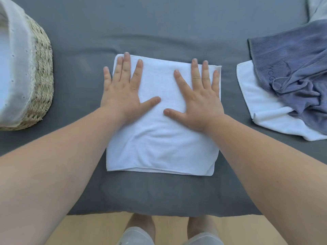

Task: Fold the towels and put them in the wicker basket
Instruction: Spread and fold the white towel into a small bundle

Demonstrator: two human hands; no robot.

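Note:
A folded white towel (159,147) lies flat on the grey surface in the middle. My left hand (123,89) rests palm down on its far left part, fingers spread. My right hand (200,96) lies flat on its far right part, fingers spread too. Neither hand grips anything. The wicker basket (42,80), lined with white cloth, stands at the far left. At the right, a crumpled blue towel (292,71) lies on top of another white towel (265,110).
The grey cushioned surface (159,32) stretches across the view, with its front edge (159,211) near my body. Below it I see a wooden floor (88,230) and my feet. Pale fabric (316,7) shows at the top right corner.

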